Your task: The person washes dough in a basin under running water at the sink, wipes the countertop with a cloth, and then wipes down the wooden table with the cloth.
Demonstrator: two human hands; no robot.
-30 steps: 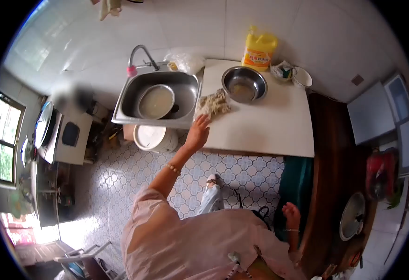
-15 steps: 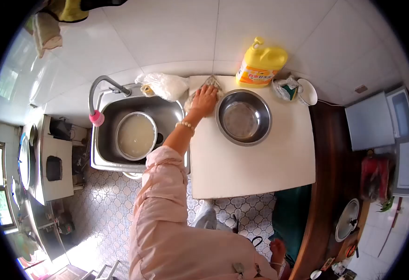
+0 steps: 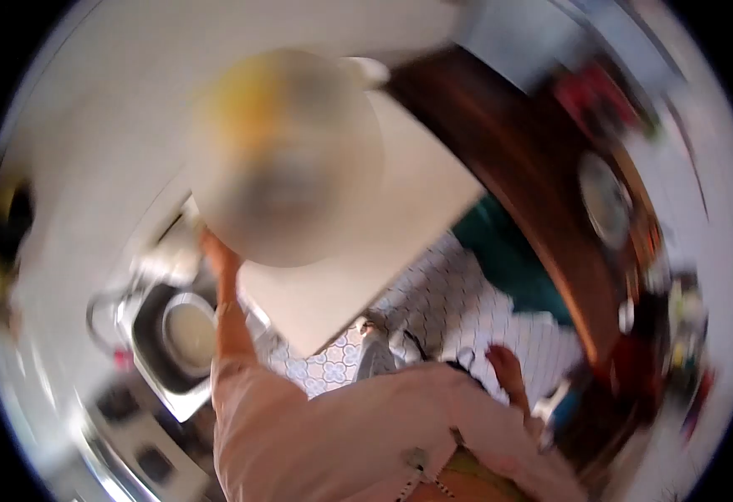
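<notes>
My left hand [image 3: 218, 253] reaches to the left edge of the white counter [image 3: 400, 192], beside the sink. Motion smears its fingers, and whether the rag it lay on a moment ago is still under it cannot be made out. A steel bowl [image 3: 287, 197] shows as a grey smudge to its right, inside a round blurred patch. My right hand [image 3: 503, 368] hangs low at my right side, off the counter, with its fingers loosely apart and nothing visible in them.
Left of the counter, the steel sink [image 3: 145, 335] holds a pot [image 3: 189, 329] of cloudy liquid. A white plastic bag [image 3: 170, 261] lies behind the sink. The yellow bottle [image 3: 249, 100] is blurred at the back. A brown wooden surface [image 3: 500, 151] runs along the right.
The whole view has swung and blurred, with the counter now tilted in it. My left hand remains by the counter's sink-side edge; my right hand still hangs at my side.
</notes>
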